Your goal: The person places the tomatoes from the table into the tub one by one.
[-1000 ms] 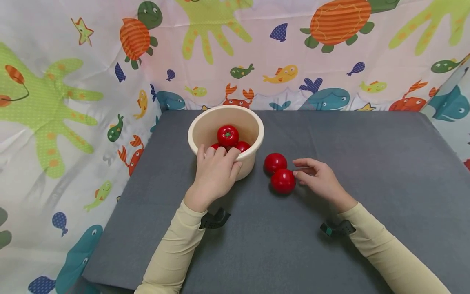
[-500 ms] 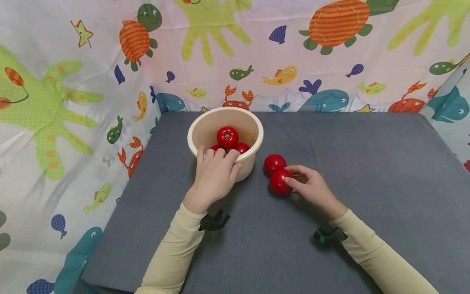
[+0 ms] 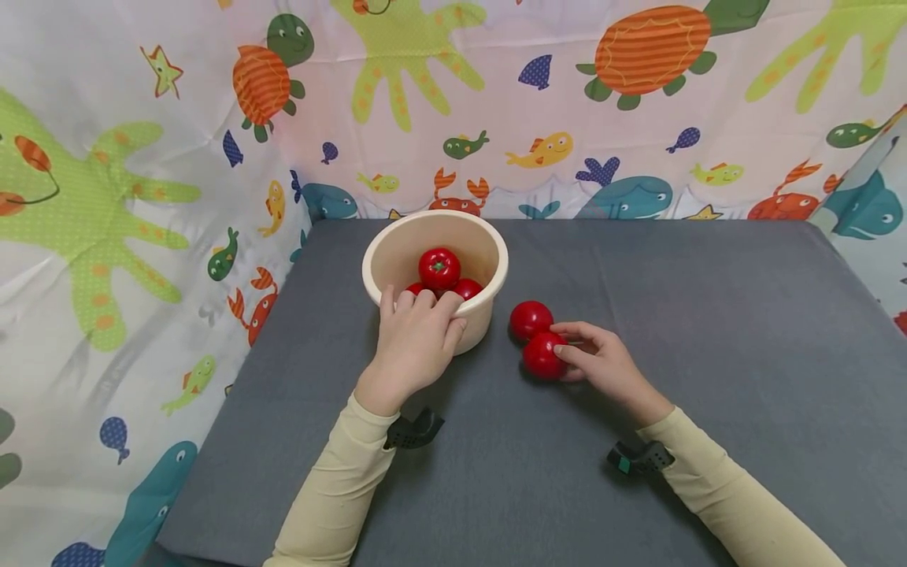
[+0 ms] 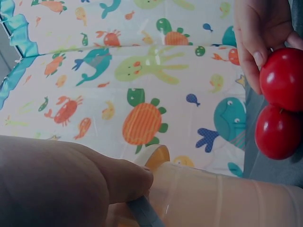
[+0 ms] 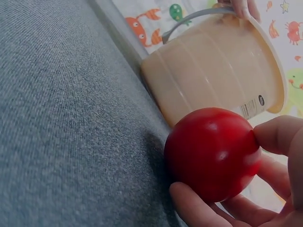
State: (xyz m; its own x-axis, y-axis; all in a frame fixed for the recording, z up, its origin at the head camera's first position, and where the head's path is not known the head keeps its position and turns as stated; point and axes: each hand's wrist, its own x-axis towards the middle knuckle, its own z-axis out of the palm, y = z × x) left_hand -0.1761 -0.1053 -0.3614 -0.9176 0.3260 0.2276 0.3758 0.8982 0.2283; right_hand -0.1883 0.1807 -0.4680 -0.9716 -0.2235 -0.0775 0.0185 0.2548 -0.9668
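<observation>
A cream plastic bucket (image 3: 473, 327) stands on the grey table, with several red tomatoes inside; a tomato (image 3: 439, 269) with a small green stem mark lies on top. My left hand (image 3: 413, 346) grips the bucket's near rim, fingers hooked over it; the left wrist view shows the thumb outside, by the grey bail handle (image 4: 144, 213). Right of the bucket, two tomatoes touch each other. Thumb and fingers of my right hand (image 3: 602, 362) hold the nearer tomato (image 5: 210, 153) from its right side, low at the cloth. The farther tomato (image 3: 530, 320) lies just behind it.
Grey cloth (image 3: 708, 331) covers the table. A white curtain (image 3: 425, 181) printed with sea animals hangs along the back and left. The table's left edge runs beside my left forearm. Black straps with cameras (image 3: 414, 429) sit on both wrists.
My right hand has moved left from beside the nearer tomato and taken hold of it. That tomato has barely shifted. The left hand keeps its grip on the bucket.
</observation>
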